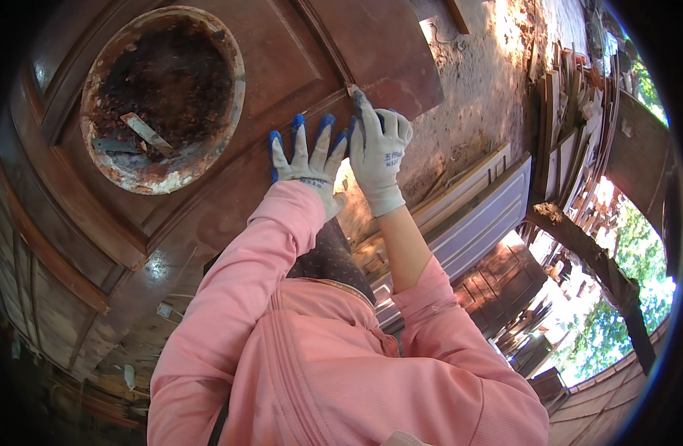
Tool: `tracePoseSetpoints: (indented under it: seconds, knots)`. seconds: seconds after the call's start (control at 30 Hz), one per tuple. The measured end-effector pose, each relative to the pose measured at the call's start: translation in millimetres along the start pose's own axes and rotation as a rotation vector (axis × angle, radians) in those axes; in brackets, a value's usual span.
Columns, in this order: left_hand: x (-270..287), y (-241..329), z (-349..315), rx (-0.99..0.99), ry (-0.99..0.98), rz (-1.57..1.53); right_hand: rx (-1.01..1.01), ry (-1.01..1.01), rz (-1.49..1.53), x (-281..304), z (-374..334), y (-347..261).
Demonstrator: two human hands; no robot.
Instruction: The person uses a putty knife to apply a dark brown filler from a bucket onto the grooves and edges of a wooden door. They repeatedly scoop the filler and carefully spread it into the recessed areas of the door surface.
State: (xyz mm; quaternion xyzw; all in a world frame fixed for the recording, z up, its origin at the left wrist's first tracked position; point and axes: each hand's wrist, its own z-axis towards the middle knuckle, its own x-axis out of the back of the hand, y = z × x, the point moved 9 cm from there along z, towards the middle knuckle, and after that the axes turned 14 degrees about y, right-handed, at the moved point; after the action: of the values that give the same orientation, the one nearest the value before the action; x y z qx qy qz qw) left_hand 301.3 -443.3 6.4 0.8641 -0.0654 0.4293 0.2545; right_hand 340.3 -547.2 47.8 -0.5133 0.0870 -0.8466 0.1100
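A brown panelled wooden door lies before me, its raised moldings meeting in a corner near my right hand. Both hands wear off-white gloves with blue fingertips. My left hand rests on the door's rail, fingers spread and holding nothing. Just right of it, my right hand reaches its index finger along the molding corner, with the other fingers curled in. A small pale-reddish tip shows at the end of that finger; whether it is a held piece or bare fingertip, I cannot make out.
A round, rusty basin with dark residue stands on the door at left, a flat worn strip inside it. Bluish-grey panels lean at right, near stacked boards and a slanting wooden post. Dirt ground shows beyond the door.
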Motion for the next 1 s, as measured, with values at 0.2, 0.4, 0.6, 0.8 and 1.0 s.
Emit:
tracePoseSetpoints:
  seconds: [0.2,0.4,0.6,0.8,1.0]
  knots:
    - [-2,0,-1,-0.003,0.016,0.014,0.079,-0.087,-0.018,-1,-3,1]
    - [-2,-1,0,-0.004,0.007,0.014,-0.016,-0.11,0.085,6,6,4]
    - [-1,1,0,-0.007,-0.007,0.026,-0.065,-0.083,0.089,10,18,3]
    - [-2,0,-1,-0.012,0.027,0.022,-0.019,-0.079,0.104,13,15,3]
    - [-2,0,-1,-0.011,0.046,0.009,-0.099,-0.064,0.128,14,23,3]
